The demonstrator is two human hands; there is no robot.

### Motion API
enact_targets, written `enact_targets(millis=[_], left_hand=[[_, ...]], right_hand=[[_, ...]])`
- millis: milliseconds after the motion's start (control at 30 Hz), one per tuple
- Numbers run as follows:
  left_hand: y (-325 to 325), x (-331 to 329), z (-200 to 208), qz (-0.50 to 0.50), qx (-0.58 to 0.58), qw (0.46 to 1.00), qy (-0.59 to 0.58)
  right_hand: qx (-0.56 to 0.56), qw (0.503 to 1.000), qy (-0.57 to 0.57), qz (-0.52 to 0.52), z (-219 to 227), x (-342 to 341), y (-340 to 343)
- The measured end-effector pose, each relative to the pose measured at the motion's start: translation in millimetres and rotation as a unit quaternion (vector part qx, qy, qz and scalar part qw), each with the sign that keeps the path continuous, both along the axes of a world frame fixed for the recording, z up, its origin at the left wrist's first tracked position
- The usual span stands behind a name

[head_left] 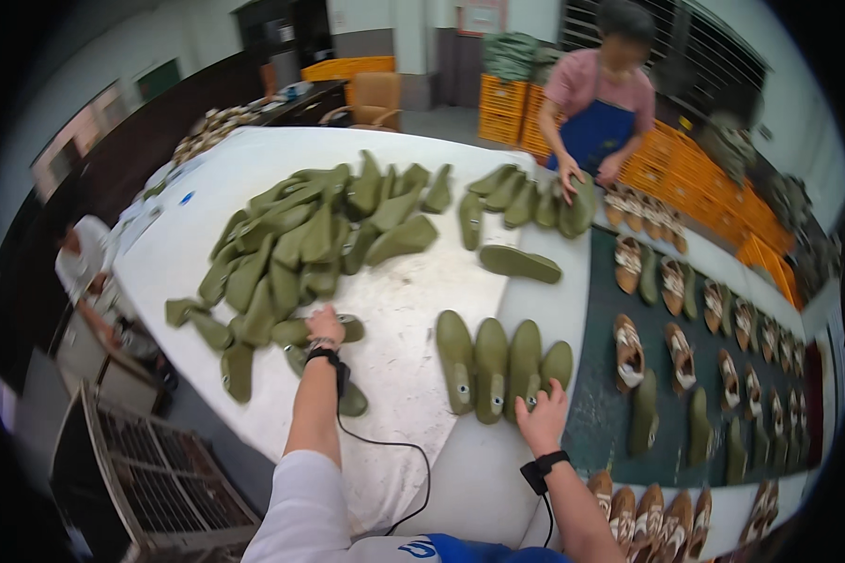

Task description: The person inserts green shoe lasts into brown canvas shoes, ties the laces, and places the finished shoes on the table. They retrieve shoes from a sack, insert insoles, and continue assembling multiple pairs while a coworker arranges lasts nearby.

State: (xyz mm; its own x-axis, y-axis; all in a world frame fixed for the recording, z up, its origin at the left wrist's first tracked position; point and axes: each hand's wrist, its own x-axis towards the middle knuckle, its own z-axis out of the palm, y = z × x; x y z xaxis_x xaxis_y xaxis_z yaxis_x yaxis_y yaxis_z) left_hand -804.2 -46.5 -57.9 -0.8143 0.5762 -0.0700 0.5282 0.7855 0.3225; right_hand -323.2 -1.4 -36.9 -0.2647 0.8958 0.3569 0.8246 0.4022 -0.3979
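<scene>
My left hand closes over the middle of a green shoe last at the near edge of a big heap of lasts. Another last lies just below it, partly behind my wrist. My right hand grips the heel end of a shoe last, the rightmost of a short row. To its left, a last, a second last and a third last lie side by side, toes pointing away from me. My right fingertips are partly hidden between the two rightmost lasts.
A single last lies crosswise beyond the row. Across the white table, a co-worker handles other lasts. Brown-and-white shoes and lasts stand in rows on the dark green surface at right. Cables run from both my wrists.
</scene>
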Motion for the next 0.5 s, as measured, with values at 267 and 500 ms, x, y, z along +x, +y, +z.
enact_targets(millis=[267, 500], left_hand=[[-7.2, 112.6, -6.4, -0.477, 0.298, 0.825, -0.052], [-7.6, 173.4, 5.4, -0.424, 0.238, 0.867, -0.107]], right_hand=[[-0.05, 0.999, -0.003, -0.018, 0.7, -4.9, 5.9], [-0.163, 0.967, 0.196, 0.021, 23.9, 65.9, -26.1]])
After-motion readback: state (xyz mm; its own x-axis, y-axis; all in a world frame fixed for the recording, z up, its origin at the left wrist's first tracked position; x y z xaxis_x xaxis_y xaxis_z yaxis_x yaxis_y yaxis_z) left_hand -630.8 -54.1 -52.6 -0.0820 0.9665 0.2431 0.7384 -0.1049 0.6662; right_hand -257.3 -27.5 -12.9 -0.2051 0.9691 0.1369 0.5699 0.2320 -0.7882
